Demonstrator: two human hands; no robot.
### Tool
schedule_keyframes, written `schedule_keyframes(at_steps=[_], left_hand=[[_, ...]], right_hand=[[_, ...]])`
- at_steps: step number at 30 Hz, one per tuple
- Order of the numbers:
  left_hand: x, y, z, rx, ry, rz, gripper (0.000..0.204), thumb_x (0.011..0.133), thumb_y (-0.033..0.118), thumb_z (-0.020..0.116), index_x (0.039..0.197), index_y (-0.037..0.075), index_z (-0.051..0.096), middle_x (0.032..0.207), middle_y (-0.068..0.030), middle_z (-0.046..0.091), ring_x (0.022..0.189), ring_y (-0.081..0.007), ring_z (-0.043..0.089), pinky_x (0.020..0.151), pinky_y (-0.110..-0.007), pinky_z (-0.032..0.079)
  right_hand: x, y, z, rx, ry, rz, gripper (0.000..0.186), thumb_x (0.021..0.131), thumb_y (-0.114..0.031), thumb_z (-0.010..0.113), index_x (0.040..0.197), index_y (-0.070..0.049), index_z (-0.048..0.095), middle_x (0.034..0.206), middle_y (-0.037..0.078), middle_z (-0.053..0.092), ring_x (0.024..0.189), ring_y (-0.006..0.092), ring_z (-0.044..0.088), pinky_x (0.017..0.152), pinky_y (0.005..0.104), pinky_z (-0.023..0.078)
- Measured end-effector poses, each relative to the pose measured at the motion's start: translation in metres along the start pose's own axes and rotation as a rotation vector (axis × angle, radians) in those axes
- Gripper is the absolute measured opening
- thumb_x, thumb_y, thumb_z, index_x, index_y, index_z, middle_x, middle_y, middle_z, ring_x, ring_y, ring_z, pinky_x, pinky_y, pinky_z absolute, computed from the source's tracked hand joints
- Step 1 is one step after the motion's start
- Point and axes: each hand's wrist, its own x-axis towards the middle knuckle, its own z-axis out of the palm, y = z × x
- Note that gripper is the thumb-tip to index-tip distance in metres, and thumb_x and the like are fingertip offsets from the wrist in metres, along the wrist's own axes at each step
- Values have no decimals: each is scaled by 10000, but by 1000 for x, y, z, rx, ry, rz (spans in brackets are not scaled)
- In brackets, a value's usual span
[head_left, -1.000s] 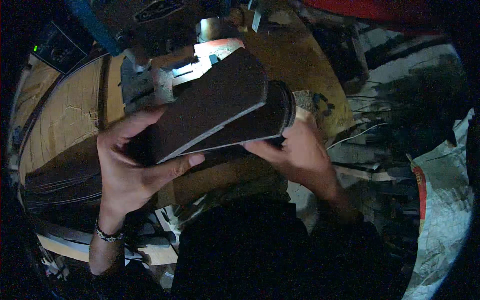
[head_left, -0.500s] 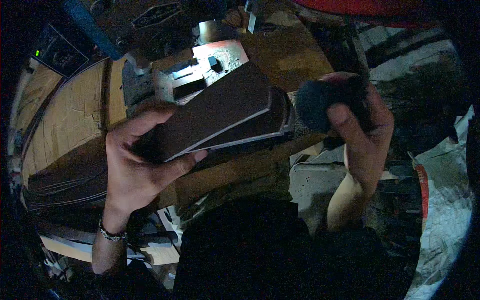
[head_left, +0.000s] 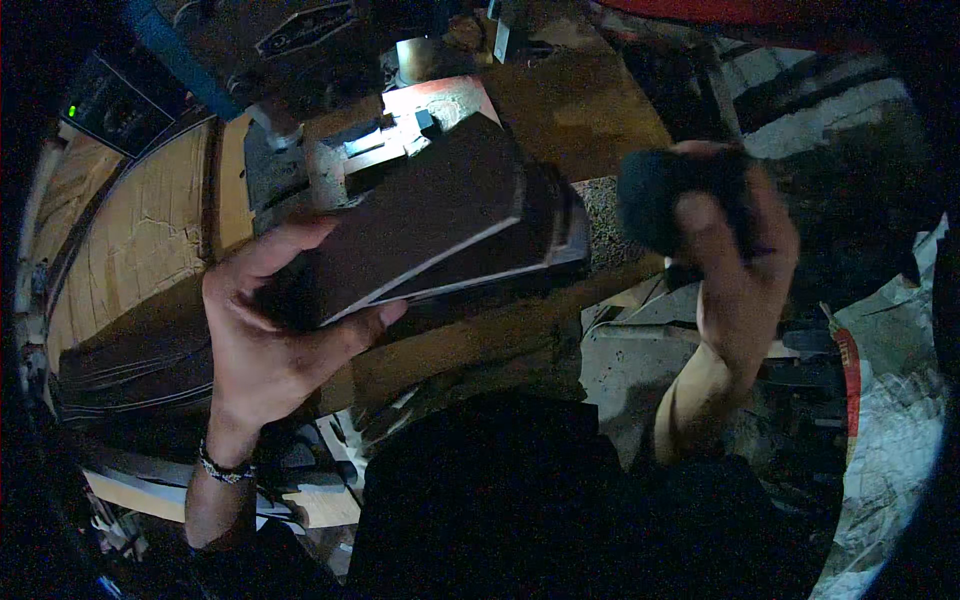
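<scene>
My left hand (head_left: pixel 260 340) grips a stack of dark brown flat pieces with pale cut edges (head_left: pixel 410 220), its fingers on the far side and thumb along the near edge, the pieces fanned slightly apart. My right hand (head_left: pixel 740 260), blurred, holds a dark, roughly rounded object (head_left: pixel 650 200) to the right of the stack, thumb over it; I cannot make out what it is. Behind the stack is a lit machine bed (head_left: pixel 435 95) with a small dark block, under a dark machine body (head_left: pixel 310 70) with a blue edge.
Cardboard (head_left: pixel 135 220) and dark layered sheets (head_left: pixel 130 380) lie at left, beside a black box (head_left: pixel 120 100) with a green light. A wooden tabletop (head_left: pixel 580 110) extends behind my hands. A red object (head_left: pixel 730 20) is at top right, a crumpled pale sack (head_left: pixel 890 420) at lower right.
My right hand has left the stack's right end and moved rightward and upward, now with the dark object in it. My left hand still holds the stack, which has shifted slightly.
</scene>
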Motion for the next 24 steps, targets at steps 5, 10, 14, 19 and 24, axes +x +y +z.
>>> schedule_keyframes(at_steps=[5,10,14,19,24], left_hand=[[-12,-12,-15,89,25,-91,560,622,36,878,1123,-32,638,1058,-110,707,994,-166,666,907,-315,521],[-9,-13,-12,-22,77,-40,574,612,39,872,1128,-27,630,1077,-124,700,989,-170,665,911,-327,518],[-3,-10,-12,-85,17,-57,535,615,36,860,1099,-27,641,1086,-121,694,974,-172,666,903,-325,519],[-5,-8,-15,-103,26,-95,544,620,46,856,1114,-33,644,1078,-106,697,974,-162,665,905,-323,516],[-6,-15,-12,-77,107,21,550,618,50,859,1116,-35,640,1058,-92,700,955,-159,666,908,-325,513]], right_hand=[[3,30,37,-257,-457,-235,299,835,-235,751,1063,-60,671,923,110,701,837,258,693,733,383,554],[2,21,52,-455,-751,-222,364,845,-297,735,1081,-31,661,1003,190,671,934,379,659,792,442,534],[11,33,42,-413,-636,-333,328,844,-293,729,1019,-23,666,1032,200,657,968,371,649,815,446,526],[8,14,54,-393,-825,-147,306,823,-219,747,1057,-43,654,1069,198,619,951,380,637,804,434,531],[14,15,46,-482,-668,-405,268,820,-219,745,1006,-39,674,969,210,636,891,379,651,774,435,532]])
